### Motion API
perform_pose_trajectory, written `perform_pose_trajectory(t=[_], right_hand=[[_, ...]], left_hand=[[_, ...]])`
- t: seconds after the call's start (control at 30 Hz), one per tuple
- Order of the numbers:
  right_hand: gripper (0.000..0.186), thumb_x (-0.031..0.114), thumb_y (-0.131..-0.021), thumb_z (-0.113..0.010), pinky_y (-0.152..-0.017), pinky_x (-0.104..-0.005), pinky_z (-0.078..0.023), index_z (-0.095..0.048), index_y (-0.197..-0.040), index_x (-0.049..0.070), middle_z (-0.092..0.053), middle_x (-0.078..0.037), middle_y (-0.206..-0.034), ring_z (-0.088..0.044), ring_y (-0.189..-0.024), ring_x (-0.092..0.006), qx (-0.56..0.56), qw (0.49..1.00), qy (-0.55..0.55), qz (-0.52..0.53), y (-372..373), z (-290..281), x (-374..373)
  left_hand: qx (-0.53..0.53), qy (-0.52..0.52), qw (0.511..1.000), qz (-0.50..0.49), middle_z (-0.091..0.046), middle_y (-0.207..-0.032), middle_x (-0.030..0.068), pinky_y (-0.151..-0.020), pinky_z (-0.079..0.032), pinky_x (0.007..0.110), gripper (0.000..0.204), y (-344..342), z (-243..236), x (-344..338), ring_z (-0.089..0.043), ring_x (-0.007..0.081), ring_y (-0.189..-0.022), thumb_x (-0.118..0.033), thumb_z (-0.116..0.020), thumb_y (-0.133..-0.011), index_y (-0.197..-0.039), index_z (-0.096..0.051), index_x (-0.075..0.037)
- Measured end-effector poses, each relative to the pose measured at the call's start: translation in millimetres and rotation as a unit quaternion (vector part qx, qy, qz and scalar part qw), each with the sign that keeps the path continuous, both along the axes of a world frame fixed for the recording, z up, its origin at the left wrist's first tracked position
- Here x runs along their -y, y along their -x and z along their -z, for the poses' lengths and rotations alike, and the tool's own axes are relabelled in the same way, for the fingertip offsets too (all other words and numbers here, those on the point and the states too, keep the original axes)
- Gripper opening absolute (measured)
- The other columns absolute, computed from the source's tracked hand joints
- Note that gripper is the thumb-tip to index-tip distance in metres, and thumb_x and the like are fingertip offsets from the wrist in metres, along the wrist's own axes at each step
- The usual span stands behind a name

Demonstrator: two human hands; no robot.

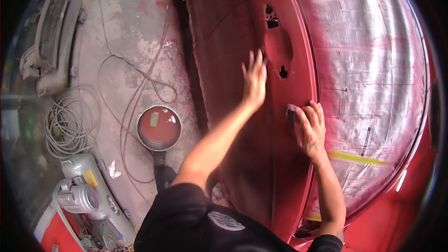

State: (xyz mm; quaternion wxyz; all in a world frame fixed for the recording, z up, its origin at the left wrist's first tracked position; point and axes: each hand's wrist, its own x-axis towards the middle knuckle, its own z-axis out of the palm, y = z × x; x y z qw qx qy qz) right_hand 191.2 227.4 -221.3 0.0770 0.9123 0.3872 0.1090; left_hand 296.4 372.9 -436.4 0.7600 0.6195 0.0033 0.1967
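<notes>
A dull red car door panel (233, 126) runs alongside me, with a recessed handle cup (278, 46) and cutout holes in its upper part. My left hand (255, 81) rests against the panel near the cup, palm down, fingers stretched out and apart. Closer to the window edge, my right hand (311, 128) is closed on a small dark pad (292, 112) pressed to the red surface. Most of the pad is under the fingers, so its exact kind cannot be made out.
Paper masking (368, 65) with yellow tape (357, 158) covers the window. On the stained floor stand a round bucket (159, 142) of reddish liquid, a coiled hose (70, 130) and a grey air compressor (88, 196). Loose hoses trail across; a car bumper (56, 42) lies far left.
</notes>
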Motion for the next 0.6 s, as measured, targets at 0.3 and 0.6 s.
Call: perform_pose_trajectory(t=[0.3, 0.6], right_hand=[[0.060, 0.002, -0.080, -0.076, -0.117, -0.0645, -0.045, -0.065, -0.138, 0.008, -0.064, -0.017, -0.125, -0.058, -0.131, -0.0447, -0.014, 1.000, 0.003, -0.003, -8, -5, -1], [0.061, 0.003, -0.079, -0.076, -0.117, -0.0657, -0.044, -0.065, -0.139, 0.009, -0.064, -0.017, -0.125, -0.057, -0.133, -0.0444, -0.016, 1.000, -0.001, 0.004, -1, -1, 4]], left_hand=[[-0.051, -0.044, 0.996, -0.051, -0.047, -0.164, 0.0265, -0.130, -0.005, 0.067, 0.061, -171, -38, -103, -0.030, 0.0451, -0.160, -0.037, -0.036, -0.118, -0.164, -0.038, 0.002], [-0.034, -0.060, 0.996, -0.058, -0.029, -0.177, 0.0165, -0.132, -0.007, 0.062, 0.064, -140, -25, -64, -0.018, 0.0358, -0.166, -0.038, -0.040, -0.117, -0.171, -0.028, -0.006]])
